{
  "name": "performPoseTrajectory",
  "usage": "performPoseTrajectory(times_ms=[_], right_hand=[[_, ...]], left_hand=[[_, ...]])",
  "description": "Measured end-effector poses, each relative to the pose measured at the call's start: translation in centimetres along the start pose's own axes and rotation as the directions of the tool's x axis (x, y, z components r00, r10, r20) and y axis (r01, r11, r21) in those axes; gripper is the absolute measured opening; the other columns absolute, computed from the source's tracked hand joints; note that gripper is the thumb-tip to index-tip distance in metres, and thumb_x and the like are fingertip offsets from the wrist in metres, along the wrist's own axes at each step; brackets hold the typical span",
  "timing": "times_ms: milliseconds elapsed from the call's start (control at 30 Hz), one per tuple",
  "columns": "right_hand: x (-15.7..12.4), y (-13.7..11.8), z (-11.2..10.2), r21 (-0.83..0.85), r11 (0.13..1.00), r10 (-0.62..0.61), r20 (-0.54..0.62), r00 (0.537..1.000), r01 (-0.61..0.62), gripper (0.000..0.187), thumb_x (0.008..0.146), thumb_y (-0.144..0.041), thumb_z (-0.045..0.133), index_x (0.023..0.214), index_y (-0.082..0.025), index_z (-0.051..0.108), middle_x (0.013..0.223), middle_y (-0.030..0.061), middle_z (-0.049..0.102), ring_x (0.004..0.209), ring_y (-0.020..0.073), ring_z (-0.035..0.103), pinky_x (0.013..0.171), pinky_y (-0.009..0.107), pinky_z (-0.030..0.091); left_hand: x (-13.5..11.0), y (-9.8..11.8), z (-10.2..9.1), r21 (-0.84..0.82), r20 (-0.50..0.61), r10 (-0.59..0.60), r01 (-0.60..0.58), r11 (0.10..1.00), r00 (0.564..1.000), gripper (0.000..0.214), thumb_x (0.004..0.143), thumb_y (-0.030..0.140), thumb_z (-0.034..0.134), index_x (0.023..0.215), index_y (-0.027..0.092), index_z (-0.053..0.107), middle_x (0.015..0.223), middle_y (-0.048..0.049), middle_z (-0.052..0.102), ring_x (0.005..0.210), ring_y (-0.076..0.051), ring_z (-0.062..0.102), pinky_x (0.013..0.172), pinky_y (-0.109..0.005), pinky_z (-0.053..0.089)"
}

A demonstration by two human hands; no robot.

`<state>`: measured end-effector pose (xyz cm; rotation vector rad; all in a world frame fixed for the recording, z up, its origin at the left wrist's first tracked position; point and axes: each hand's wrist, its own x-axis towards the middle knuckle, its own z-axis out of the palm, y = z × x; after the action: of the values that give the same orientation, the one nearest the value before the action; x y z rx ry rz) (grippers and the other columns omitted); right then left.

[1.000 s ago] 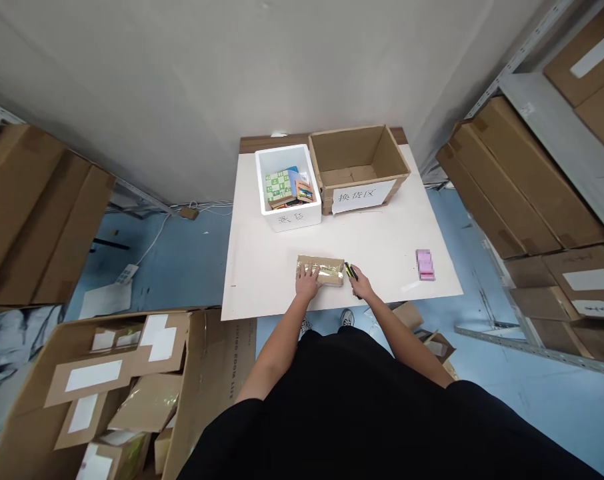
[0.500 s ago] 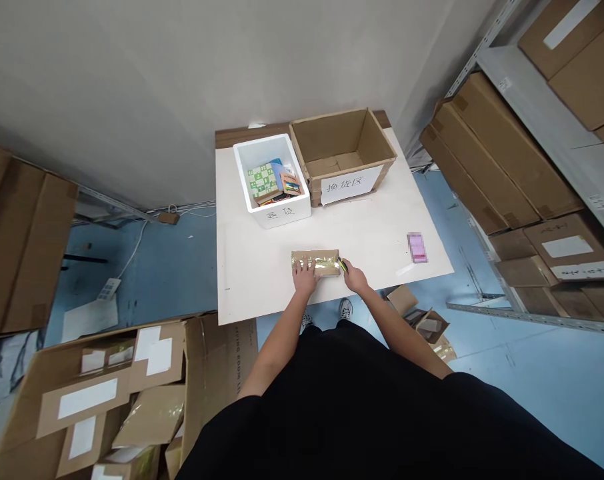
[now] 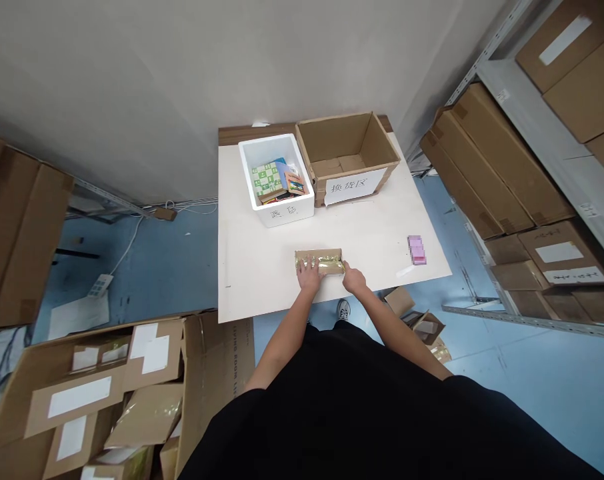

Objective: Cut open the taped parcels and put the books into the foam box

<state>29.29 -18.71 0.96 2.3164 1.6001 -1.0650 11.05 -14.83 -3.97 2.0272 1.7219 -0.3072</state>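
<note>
A small taped cardboard box (image 3: 332, 257) lies flat near the front edge of the white table (image 3: 262, 267). Shiny yellowish tape runs along its top. My left hand (image 3: 309, 272) rests on the left part of the box with fingers spread, pressing it down. At the box's right end, my right hand (image 3: 353, 277) is closed round a utility knife (image 3: 343, 260). Most of the knife is hidden by the hand and only a dark bit shows by the box's end.
Behind stand a white foam box (image 3: 285, 215) with books and a cardboard bin (image 3: 312, 153) with a handwritten sign. A pink item (image 3: 417, 250) lies at the right. A large carton (image 3: 202, 373) of parcels stands lower left; shelves (image 3: 542, 127) hold boxes at right.
My right hand has turned, so the yellow-and-black knife shows less. The tape near the right end looks parted. The whole view has shifted slightly.
</note>
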Motion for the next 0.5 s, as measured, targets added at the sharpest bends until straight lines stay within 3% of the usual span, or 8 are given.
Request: performPoseTrajectory(times_ms=[100, 267, 433, 500], right_hand=[[-0.4, -0.1, 0.3, -0.087, 0.996, 0.022, 0.014, 1.000, -0.020, 0.079, 0.095, -0.018, 0.062, 0.168, -0.023, 0.033, 0.126, 0.0219, 0.072, 0.121, 0.0338, 0.069, 0.097, 0.040, 0.052], [-0.9, -0.3, -0.6, -0.070, 0.998, 0.004, 0.035, 0.999, -0.002, 0.070, 0.093, -0.016, 0.063, 0.161, -0.023, 0.046, 0.127, 0.0204, 0.072, 0.117, 0.0335, 0.072, 0.089, 0.036, 0.056], [-1.8, 0.5, -0.7, 0.005, 0.999, 0.031, 0.093, 0.995, -0.032, 0.064, 0.093, -0.015, 0.063, 0.156, -0.022, 0.053, 0.118, 0.0187, 0.075, 0.089, 0.0294, 0.078, 0.078, 0.035, 0.059], [-2.4, 1.7, -0.4, 0.072, 0.997, 0.020, 0.062, 0.998, -0.025, 0.062, 0.095, -0.017, 0.060, 0.157, -0.023, 0.053, 0.115, 0.0163, 0.076, 0.086, 0.0281, 0.078, 0.081, 0.036, 0.059]], left_hand=[[0.1, 0.0, 0.2, -0.007, -0.005, 0.000, 0.000, 1.000, 1.000, 0.077, 0.101, 0.058, 0.052, 0.171, 0.034, 0.030, 0.178, -0.0051, 0.026, 0.164, -0.041, 0.014, 0.129, -0.062, 0.024], [0.1, 0.2, 0.6, 0.006, -0.031, -0.007, 0.008, 1.000, 0.999, 0.075, 0.102, 0.059, 0.053, 0.170, 0.034, 0.033, 0.178, -0.0044, 0.026, 0.164, -0.040, 0.017, 0.130, -0.059, 0.024], [0.0, 0.2, 0.0, 0.000, -0.042, -0.003, 0.003, 1.000, 0.999, 0.074, 0.101, 0.059, 0.054, 0.168, 0.033, 0.038, 0.177, -0.0071, 0.030, 0.162, -0.041, 0.021, 0.129, -0.060, 0.025], [-0.1, 0.1, -0.4, -0.005, -0.047, -0.005, 0.005, 1.000, 0.999, 0.073, 0.100, 0.058, 0.056, 0.166, 0.030, 0.042, 0.177, -0.0089, 0.030, 0.162, -0.041, 0.022, 0.127, -0.058, 0.029]])
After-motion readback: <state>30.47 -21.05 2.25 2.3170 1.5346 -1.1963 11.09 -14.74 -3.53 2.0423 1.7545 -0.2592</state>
